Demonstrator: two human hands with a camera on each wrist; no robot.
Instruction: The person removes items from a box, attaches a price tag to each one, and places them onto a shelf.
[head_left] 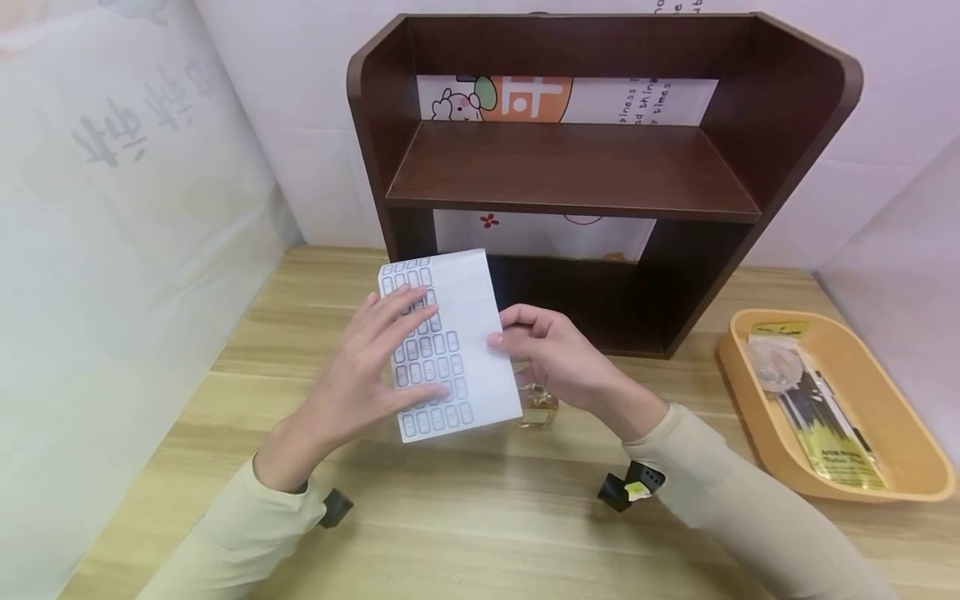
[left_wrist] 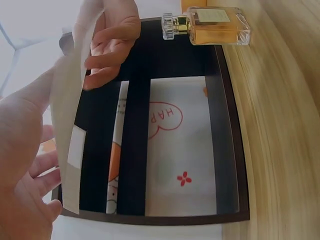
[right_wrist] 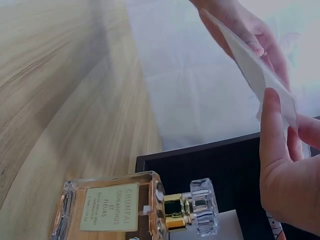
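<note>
White, the sheet is held before the shelf, long axis pointing away from the person, top leaning left; I see the right hand pinching its right edge, the left hand spread across its print.

Head view: bright light is spreading softly; tabletop is showing a pale sheen; shelf unit is lying dark in its lower bay. Left wrist view: upper-left corner is washing out; straight edges are bowing. Right wrist view: upper right is glaring; soft shadow is crossing tabletop.
</note>
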